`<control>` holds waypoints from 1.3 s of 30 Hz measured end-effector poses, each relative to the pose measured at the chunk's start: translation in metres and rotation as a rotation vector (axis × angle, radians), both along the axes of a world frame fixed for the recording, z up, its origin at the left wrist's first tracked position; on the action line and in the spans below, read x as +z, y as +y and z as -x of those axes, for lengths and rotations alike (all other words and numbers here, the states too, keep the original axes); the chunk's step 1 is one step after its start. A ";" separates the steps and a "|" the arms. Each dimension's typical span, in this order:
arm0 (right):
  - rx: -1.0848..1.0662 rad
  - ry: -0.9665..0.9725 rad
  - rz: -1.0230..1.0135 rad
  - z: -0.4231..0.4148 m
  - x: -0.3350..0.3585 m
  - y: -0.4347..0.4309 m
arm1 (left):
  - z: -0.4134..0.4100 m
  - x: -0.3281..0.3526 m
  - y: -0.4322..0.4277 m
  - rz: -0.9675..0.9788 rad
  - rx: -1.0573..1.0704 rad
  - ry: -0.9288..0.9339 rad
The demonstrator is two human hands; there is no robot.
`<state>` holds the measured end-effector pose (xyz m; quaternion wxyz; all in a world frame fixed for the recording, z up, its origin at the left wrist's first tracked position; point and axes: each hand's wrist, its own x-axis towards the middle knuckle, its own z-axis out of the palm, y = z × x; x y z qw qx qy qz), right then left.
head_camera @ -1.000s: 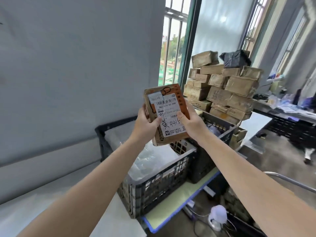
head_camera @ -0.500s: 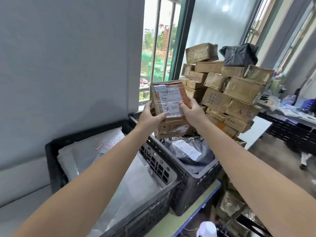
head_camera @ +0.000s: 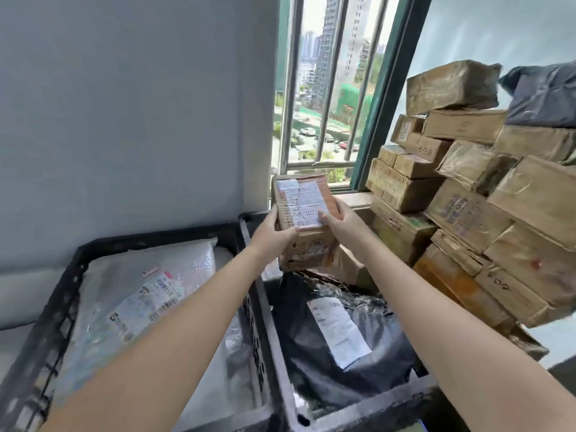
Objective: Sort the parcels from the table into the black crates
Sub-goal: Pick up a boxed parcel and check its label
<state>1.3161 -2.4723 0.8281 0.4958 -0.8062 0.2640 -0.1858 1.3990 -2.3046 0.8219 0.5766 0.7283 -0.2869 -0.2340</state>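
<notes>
Brown taped parcel (head_camera: 304,219) gripped by both hands, left hand (head_camera: 272,236) and right hand (head_camera: 341,222). Held above right black crate (head_camera: 358,410), which contains black mailer (head_camera: 343,363).

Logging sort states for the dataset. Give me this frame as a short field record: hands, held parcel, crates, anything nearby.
held item: brown labelled parcel, in the air over the right crate, far end
left hand: grips parcel's left side
right hand: grips parcel's right side
left crate: white bubble-wrap parcel inside
right crate: black bag parcel inside
nearby: box stack, right of crates
</notes>
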 end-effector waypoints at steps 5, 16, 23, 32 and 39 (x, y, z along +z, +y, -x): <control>0.159 0.014 -0.083 -0.036 -0.027 0.003 | -0.014 -0.016 -0.006 -0.135 0.196 -0.092; 0.135 0.119 -0.035 -0.047 -0.050 -0.011 | -0.029 -0.035 -0.018 -0.176 0.092 -0.144; 0.054 0.130 0.193 -0.025 -0.035 -0.056 | -0.008 -0.033 -0.059 -0.104 0.069 -0.125; 0.085 0.273 0.359 -0.028 -0.063 -0.068 | 0.003 -0.056 -0.072 -0.222 0.078 -0.136; 0.120 0.384 0.447 -0.039 -0.044 -0.065 | -0.009 -0.048 -0.070 -0.239 0.062 -0.082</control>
